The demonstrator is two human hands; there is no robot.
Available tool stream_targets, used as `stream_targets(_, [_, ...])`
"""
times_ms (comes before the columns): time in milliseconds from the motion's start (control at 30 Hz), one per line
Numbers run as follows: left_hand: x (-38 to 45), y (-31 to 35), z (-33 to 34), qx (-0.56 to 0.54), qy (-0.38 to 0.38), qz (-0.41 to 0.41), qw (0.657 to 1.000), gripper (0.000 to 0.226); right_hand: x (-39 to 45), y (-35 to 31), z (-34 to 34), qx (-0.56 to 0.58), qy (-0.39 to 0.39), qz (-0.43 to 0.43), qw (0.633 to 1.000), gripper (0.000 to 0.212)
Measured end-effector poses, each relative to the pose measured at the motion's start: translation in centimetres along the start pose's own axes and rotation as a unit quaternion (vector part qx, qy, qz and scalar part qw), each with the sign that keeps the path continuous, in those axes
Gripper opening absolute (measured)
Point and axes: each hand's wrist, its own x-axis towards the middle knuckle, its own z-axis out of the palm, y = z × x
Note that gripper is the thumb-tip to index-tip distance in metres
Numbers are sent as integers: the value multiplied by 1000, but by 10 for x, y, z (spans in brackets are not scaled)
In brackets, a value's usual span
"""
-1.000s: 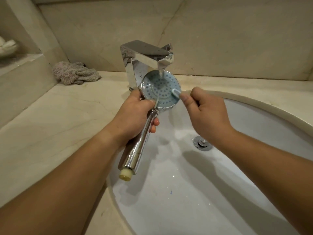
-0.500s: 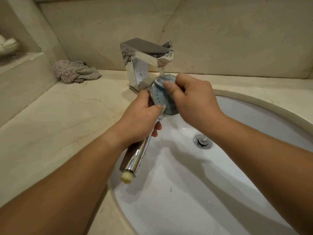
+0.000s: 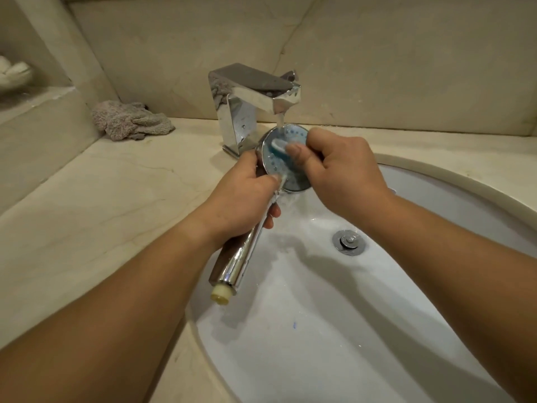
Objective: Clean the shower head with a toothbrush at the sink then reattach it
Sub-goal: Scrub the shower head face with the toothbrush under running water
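Round chrome shower head with a pale blue nozzle face [image 3: 286, 158] held over the white oval sink basin [image 3: 319, 330], at 12 o'clock from the chrome drain plug [image 3: 348, 242], directly under the running stream from the angular chrome tap [image 3: 255, 97]. Left hand [image 3: 241, 199] wrapped round the chrome handle just below the face, fingers [image 3: 268, 218] curled tight on it. Right hand [image 3: 340, 173] pinching the blue and white toothbrush [image 3: 277, 145] between thumb and curled fingers, bristle end pressed on the face at about 10 o'clock.

Risks from here: wet chrome and running water, so a slip of the handle and a knock against basin or tap. Spray deflected off the tilted face onto the beige marble bench [image 3: 101, 199]. Too much pressure at the rim, and a skid of the brush off the edge. Grit possibly left in the nozzles hidden under the right hand.

Hidden or unclear: most of the toothbrush handle buried in the right hand; right half of the face covered; bristles blurred, contact probably full but hard to confirm. Cream threaded end [image 3: 220, 295] visible, hose nowhere in view. Grey crumpled cloth [image 3: 130, 120] at 10 o'clock on the bench, well apart.
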Motion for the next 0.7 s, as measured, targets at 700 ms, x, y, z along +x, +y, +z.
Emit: stream_targets(700, [-4,4,1,27,-4,11,1000,27,4,1,-1,32,69,84,994,39])
